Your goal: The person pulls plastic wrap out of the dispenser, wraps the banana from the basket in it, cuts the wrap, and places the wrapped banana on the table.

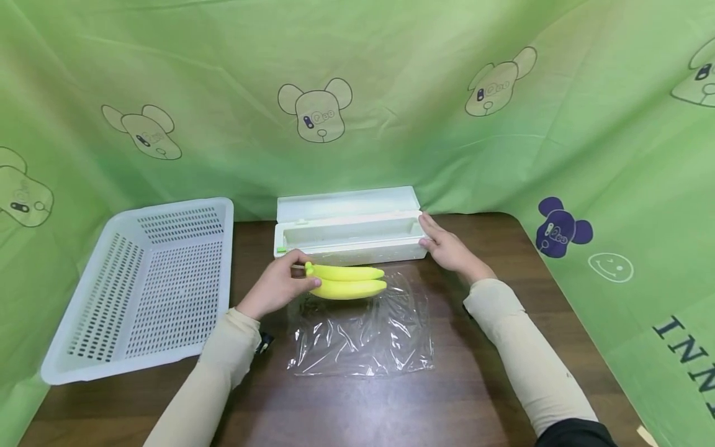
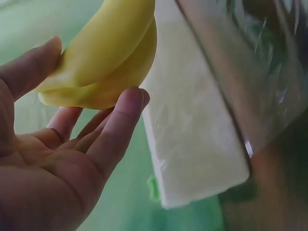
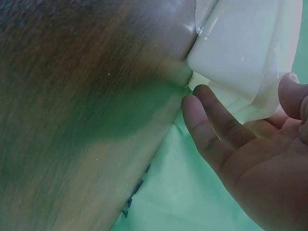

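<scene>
A bunch of yellow bananas (image 1: 349,289) hangs just above a sheet of clear plastic wrap (image 1: 363,351). My left hand (image 1: 279,282) pinches the bunch at its stem end, thumb on the near side; the left wrist view shows the bananas (image 2: 113,43) between thumb and fingers. Behind it stands a long white wrap box (image 1: 368,253), its lid (image 1: 346,203) raised at the back. At the box's right end is my right hand (image 1: 449,248), fingers extended beside the end wall. In the right wrist view those fingers (image 3: 207,130) are fairly straight; firm contact is unclear.
A white perforated plastic basket (image 1: 226,273) stands on the left of the brown wooden table (image 1: 385,413). Green printed cloth (image 1: 391,149) rises behind the table and along its sides. A small green piece (image 1: 282,249) sits at the box's left front corner.
</scene>
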